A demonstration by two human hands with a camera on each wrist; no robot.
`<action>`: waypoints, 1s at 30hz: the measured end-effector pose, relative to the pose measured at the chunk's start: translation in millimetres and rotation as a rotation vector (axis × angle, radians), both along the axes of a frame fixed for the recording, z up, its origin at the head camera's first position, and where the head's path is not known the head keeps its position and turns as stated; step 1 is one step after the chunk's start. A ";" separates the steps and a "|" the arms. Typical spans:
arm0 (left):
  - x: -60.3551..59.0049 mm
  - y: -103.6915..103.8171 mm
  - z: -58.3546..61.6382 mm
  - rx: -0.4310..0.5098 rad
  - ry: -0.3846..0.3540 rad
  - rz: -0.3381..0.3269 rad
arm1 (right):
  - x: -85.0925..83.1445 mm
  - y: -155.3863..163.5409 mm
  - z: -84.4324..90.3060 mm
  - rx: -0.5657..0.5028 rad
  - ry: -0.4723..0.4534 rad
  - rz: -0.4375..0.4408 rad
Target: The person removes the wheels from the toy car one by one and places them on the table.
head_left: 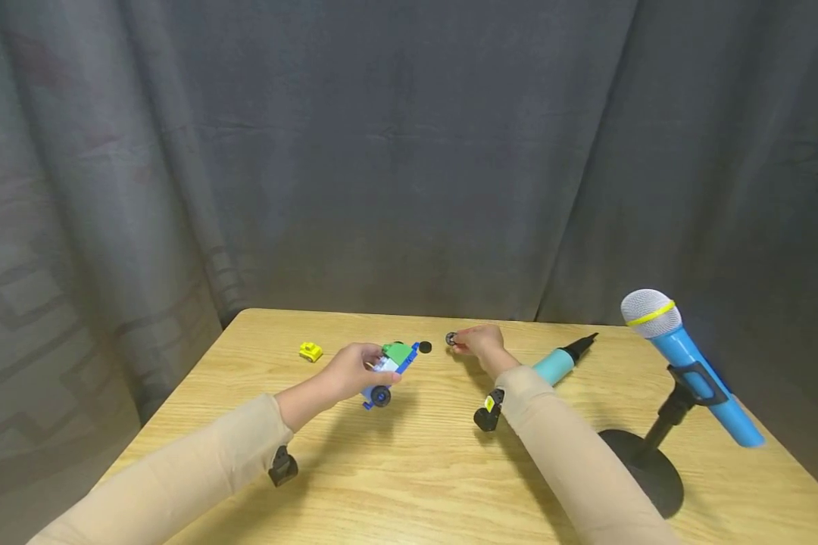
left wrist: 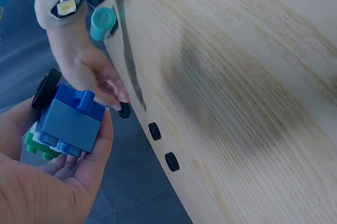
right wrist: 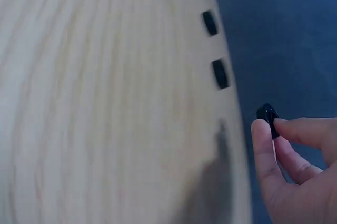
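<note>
My left hand (head_left: 344, 372) grips a toy car built of blue, white and green blocks (left wrist: 71, 124), holding it tilted above the table. A black wheel (left wrist: 46, 88) is fitted on one side of it. Off to the right, my right hand (head_left: 482, 343) pinches a small black wheel (right wrist: 267, 118) between thumb and fingertips, above the tabletop near its far edge. Two more loose black wheels (right wrist: 210, 22) (right wrist: 220, 74) lie on the table between the hands; in the head view the car partly hides one of them.
A small yellow toy piece (head_left: 310, 351) lies at the far left of the wooden table (head_left: 409, 477). Beyond my right forearm is a teal tube with a black tapered tip (head_left: 555, 365). A blue toy microphone (head_left: 682, 352) stands on a black round base (head_left: 644, 473) at right. Grey curtains (head_left: 382, 151) hang behind.
</note>
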State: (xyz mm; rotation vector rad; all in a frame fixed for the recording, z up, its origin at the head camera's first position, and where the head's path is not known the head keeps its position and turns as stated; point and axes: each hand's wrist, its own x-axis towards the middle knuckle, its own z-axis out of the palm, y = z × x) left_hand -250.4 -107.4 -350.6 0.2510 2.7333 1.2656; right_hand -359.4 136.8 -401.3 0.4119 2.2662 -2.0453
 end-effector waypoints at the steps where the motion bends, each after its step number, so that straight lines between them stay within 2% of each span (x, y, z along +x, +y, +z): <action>1: 0.0 -0.2 -0.5 0.003 -0.001 -0.002 | -2.7 -0.6 -4.6 0.000 -0.019 -0.028; 4: 0.4 -0.6 -2.2 0.011 -0.010 -0.008 | -9.0 -1.6 -15.2 0.001 -0.064 -0.094; 7: 1.1 -1.0 -3.0 0.010 -0.014 -0.002 | -13.4 -2.1 -20.9 0.029 -0.090 -0.123; 15: 1.6 -0.5 -0.7 0.013 -0.018 0.017 | -18.2 -6.6 -16.5 0.166 -0.094 -0.130; 26: 1.3 -3.0 -1.6 0.013 -0.040 0.037 | -14.9 -3.4 -7.8 0.319 -0.090 -0.035; 30: -2.5 -5.0 -3.4 0.054 -0.064 0.040 | -13.6 -0.2 -5.1 0.354 -0.075 0.002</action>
